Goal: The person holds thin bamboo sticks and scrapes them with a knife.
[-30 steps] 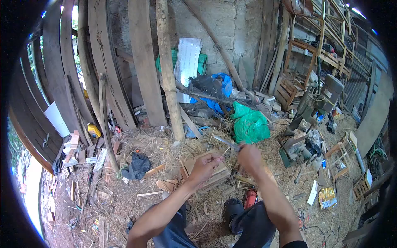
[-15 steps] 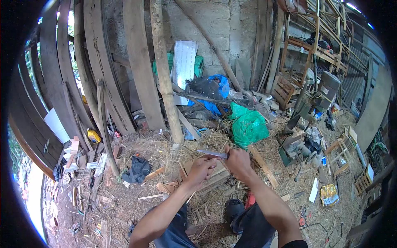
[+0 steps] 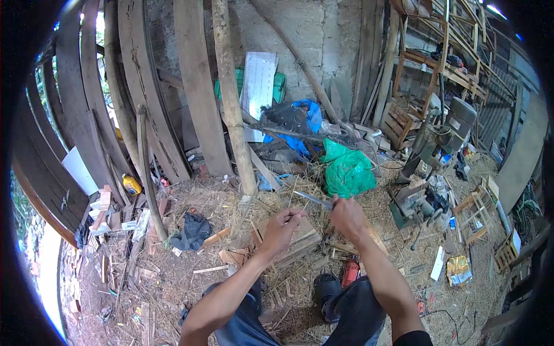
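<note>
Holds the knife [image 3: 311, 200] up and away from the left hand [image 3: 281, 232], no longer across its fingers as just before. Clenches the right hand [image 3: 346, 218] around the handle, mostly hidden in the fist; pinches the left fingertips together, too small to tell on what. Beyond the hands, a green bag [image 3: 349, 173], contents hidden; farther back, a green bin [image 3: 280, 86], partly covered by a white panel [image 3: 259, 86]. Near the feet, a red container [image 3: 350, 273], partly hidden; off left, a yellow bottle [image 3: 131, 184], contents impossible to tell.
</note>
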`<state>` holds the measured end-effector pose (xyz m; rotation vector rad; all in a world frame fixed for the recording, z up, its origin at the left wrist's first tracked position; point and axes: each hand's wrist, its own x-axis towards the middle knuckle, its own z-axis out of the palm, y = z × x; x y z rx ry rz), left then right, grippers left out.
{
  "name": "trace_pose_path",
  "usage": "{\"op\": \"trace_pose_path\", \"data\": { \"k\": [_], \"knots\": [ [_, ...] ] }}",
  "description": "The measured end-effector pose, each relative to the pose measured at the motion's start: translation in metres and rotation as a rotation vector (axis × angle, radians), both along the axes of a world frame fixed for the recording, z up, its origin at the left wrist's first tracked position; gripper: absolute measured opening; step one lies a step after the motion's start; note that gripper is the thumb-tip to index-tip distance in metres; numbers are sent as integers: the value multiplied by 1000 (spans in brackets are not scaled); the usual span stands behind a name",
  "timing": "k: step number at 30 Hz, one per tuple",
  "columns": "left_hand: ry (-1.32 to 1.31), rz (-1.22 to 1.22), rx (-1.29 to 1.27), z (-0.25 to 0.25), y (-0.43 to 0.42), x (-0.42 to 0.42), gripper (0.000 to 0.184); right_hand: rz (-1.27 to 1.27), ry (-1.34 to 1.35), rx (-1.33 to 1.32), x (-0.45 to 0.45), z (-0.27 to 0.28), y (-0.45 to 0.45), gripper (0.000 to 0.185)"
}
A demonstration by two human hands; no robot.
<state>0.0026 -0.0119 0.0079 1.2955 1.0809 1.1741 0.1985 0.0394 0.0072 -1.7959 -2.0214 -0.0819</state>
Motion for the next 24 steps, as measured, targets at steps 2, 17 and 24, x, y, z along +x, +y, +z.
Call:
{"op": "trace_pose_path", "data": {
  "k": [2, 17, 24],
  "knots": [
    [124, -3, 56, -2, 2, -2, 20, -54, -18, 80, 7, -6, 4, 46],
    [21, -3, -82, 4, 4, -13, 20, -273, 37, -102, 35, -20, 9, 29],
    [-482, 146, -95, -11, 43, -21, 16, 441, 1059, -402, -43, -24, -8, 22]
  ]
}}
